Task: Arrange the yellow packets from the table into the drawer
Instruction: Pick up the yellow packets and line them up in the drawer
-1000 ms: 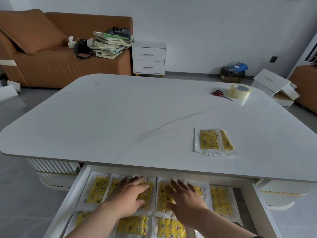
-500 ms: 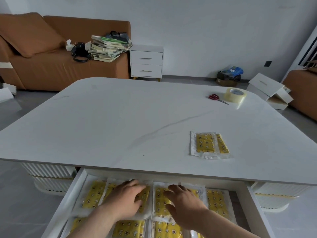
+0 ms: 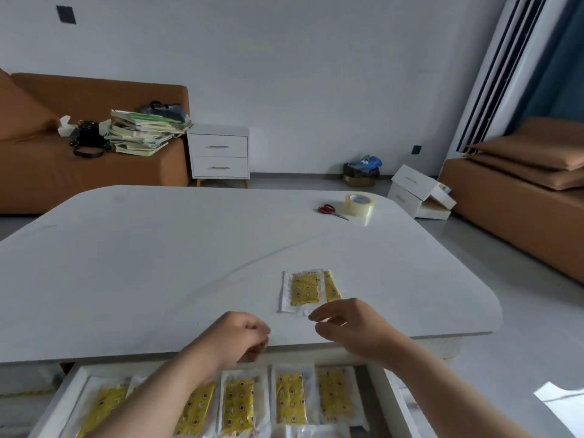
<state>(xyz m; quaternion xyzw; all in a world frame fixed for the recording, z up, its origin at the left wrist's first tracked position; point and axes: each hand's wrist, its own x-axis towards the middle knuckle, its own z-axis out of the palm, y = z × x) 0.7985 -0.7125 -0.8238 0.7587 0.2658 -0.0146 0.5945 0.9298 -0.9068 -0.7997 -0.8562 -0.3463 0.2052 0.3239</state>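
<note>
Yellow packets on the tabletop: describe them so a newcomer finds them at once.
Start at the big white table filling the middle of the view. Near its front edge, right of centre, just beyond the right hand, lies an overlapping stack of yellow packets in clear wrap. Unlike the filed packets in the open drawer below, these lie on the tabletop.

The bottom edge cuts off the drawer (image 3: 76, 384) and its nearer yellow packets (image 3: 290, 399); my left forearm (image 3: 177, 384) covers some of them. On the table (image 3: 158, 263), the lower packet (image 3: 331, 287) shows only a strip beside the upper packet (image 3: 305, 289). My left hand (image 3: 235, 338) hides its curled fingers. Whether my right hand (image 3: 354, 327) touches a packet, I cannot tell.
</note>
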